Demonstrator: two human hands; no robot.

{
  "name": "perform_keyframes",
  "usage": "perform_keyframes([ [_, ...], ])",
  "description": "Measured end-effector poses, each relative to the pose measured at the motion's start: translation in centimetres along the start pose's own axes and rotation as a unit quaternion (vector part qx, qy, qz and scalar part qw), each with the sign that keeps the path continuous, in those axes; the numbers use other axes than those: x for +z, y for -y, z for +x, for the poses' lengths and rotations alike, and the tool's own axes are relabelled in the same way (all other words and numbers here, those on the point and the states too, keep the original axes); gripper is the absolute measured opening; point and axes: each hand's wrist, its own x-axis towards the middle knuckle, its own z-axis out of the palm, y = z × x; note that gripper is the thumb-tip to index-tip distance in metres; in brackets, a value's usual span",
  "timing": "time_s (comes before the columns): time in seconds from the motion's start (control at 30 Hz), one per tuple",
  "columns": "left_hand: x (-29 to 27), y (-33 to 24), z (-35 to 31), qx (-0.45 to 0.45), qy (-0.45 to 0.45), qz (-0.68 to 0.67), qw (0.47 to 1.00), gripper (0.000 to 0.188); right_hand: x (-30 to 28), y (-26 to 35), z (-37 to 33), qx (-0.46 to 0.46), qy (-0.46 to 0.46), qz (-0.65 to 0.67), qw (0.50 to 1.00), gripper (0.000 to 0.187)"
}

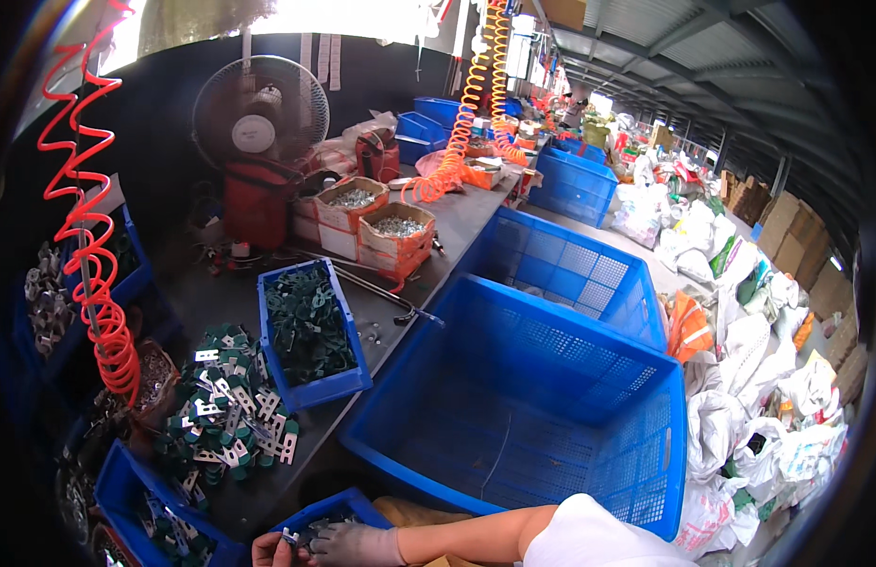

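At the near edge, left of the big crate, the left hand (267, 552) pinches a small pale-and-dark part (289, 536) at its fingertips, just beside the right hand (353, 545). Right hand wears a grey glove, sits over a small blue bin (367, 511); its fingers are too small and bunched to tell if they grip anything. Forearm comes in from the right, white sleeve. Left of the hands: another blue bin (117, 477) with green-and-white clips (169, 529) in it. Beyond, on the grey desk (310, 465), a loose heap of similar green-and-white clips (232, 406), right next to a blue tray (330, 390) full of dark green plastic pieces (308, 317). Farther: two taped cardboard boxes (400, 257) of small metal parts, fan (260, 118) behind. Red coiled hose (102, 255) hangs at left. Right of the desk, large perforated blue crate (438, 378); white sacks (731, 378) farther right.
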Motion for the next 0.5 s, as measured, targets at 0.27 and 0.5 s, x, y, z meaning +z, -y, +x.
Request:
perform_keyframes([
  [0.27,-1.4,-0.5,-0.9,-0.010,-0.010,0.003,1.000,0.009,-0.1,1.4,-0.7,0.113,0.043,0.069,0.990,0.024],
  [0.5,-2.0,0.4,0.8,0.016,-0.041,-0.011,0.999,0.013,-1.2,-3.7,-2.8,0.320,-0.044,0.423,0.847,0.035],
])
